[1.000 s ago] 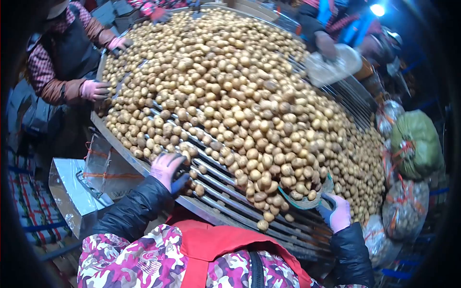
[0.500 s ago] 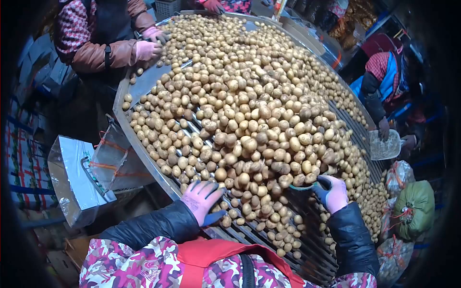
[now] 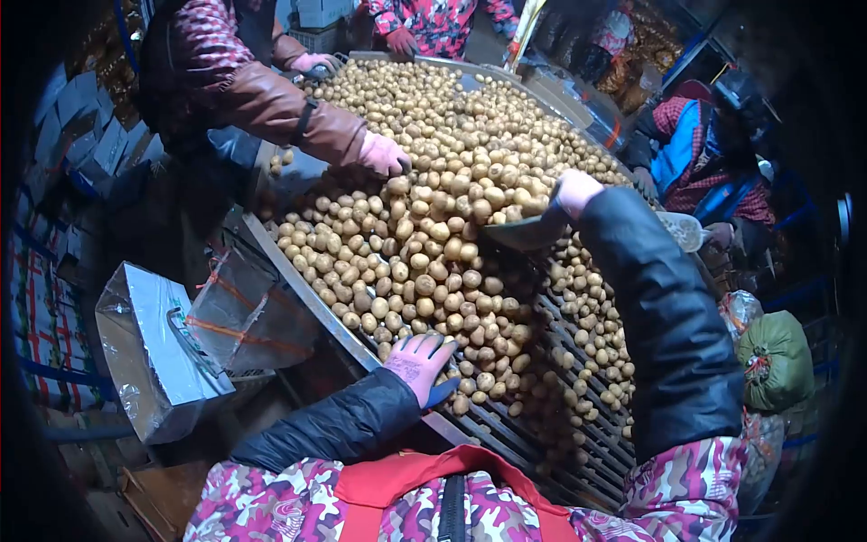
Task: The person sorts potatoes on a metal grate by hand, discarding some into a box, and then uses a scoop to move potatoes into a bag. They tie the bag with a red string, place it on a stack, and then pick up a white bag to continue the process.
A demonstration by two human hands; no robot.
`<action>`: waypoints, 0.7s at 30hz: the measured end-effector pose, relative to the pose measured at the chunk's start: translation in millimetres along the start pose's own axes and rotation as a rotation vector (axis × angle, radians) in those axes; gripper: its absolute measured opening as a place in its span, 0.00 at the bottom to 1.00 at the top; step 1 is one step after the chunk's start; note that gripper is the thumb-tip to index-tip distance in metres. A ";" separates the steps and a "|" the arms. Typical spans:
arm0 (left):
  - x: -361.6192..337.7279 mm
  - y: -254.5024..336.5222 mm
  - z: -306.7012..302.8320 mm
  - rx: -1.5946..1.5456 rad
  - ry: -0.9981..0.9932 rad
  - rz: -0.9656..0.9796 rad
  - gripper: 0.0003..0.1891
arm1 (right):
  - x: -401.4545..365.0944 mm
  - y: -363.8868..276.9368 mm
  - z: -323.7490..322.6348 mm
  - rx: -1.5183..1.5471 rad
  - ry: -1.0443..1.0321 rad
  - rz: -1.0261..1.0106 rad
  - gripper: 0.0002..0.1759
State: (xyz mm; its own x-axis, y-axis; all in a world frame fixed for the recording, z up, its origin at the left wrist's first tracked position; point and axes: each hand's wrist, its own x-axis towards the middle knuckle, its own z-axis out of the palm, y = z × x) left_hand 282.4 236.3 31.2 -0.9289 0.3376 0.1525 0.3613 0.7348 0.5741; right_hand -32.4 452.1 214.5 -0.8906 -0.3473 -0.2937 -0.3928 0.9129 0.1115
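A heap of small round potatoes point(image 3: 452, 271) covers a slatted metal sorting table point(image 3: 488, 434). My left hand point(image 3: 422, 368), in a pink and dark blue glove, lies with fingers spread on the near left edge, against the closest potatoes. Over the right part of the heap, my right hand point(image 3: 571, 195), in a similar glove, is closed round a dark green scoop point(image 3: 528, 229). The scoop's front edge touches the potatoes. Its handle is hidden by my hand and sleeve.
A co-worker's gloved hand point(image 3: 384, 155) reaches into the heap from the left. Another person point(image 3: 700, 154) holds a clear scoop point(image 3: 684, 231) at right. An open carton point(image 3: 167, 352) stands left. Green sack point(image 3: 775, 361) and net bags are at right.
My right hand has moved forward with the scoop, from the near edge to over the heap. The co-worker's hand at left has reached further in. My left hand stays at the edge.
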 end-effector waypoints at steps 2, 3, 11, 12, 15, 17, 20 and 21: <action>-1.6 -5.5 3.8 -0.031 0.028 -0.004 0.33 | 29.8 -7.4 -17.2 -0.171 0.057 -0.102 0.10; -4.3 -6.1 5.6 -0.068 0.042 -0.017 0.32 | 23.8 -20.5 -31.7 -0.168 0.031 -0.103 0.10; -2.9 -7.3 6.0 -0.066 0.121 0.038 0.29 | -54.1 -44.4 -98.7 -0.166 -0.043 -0.097 0.07; -1.5 -7.2 7.2 -0.061 0.134 0.057 0.28 | -72.5 -36.1 -100.8 -0.154 -0.037 -0.087 0.07; -1.4 0.2 7.3 -0.009 0.143 0.040 0.25 | -152.6 -5.4 -91.6 -0.035 0.008 0.035 0.10; -1.1 -1.0 10.3 -0.005 0.056 -0.004 0.27 | -207.8 29.3 -73.2 0.038 0.068 0.023 0.16; -0.6 -1.8 15.1 0.007 0.058 -0.007 0.27 | -304.8 93.2 -23.3 0.301 0.176 0.002 0.17; 0.0 -2.9 16.4 -0.002 0.058 -0.005 0.27 | -345.7 109.0 -1.3 0.330 0.256 -0.005 0.17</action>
State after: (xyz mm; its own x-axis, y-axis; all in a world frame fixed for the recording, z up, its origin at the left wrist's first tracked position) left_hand 282.7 243.8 16.3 -0.9338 0.2991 0.1963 0.3567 0.7352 0.5765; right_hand 232.4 671.4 329.4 -0.9335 -0.3558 -0.0437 -0.3394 0.9164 -0.2122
